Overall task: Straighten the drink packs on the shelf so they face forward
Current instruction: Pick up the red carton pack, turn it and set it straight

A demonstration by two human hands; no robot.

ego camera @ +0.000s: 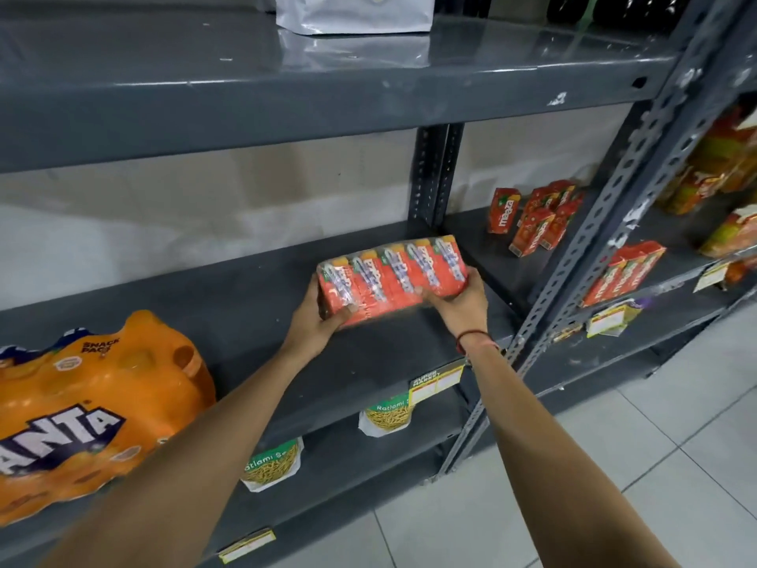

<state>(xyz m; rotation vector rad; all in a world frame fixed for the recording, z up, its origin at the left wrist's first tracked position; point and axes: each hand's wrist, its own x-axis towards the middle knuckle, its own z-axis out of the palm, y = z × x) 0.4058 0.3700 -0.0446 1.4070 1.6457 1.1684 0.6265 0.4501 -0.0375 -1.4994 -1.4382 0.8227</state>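
Note:
A shrink-wrapped multipack of orange-red juice cartons lies on the grey middle shelf, near its right end. Both hands hold it. My left hand grips its left end, thumb on the front face. My right hand clasps its right front corner. The pack sits at a slight angle, its right end farther back. A large orange Fanta multipack rests at the shelf's left front.
Loose Maaza cartons stand scattered on the neighbouring bay. Another Maaza pack lies on the right-hand rack. Snack bags sit on the lower shelf. A slotted upright post separates the bays. A white bag stands above.

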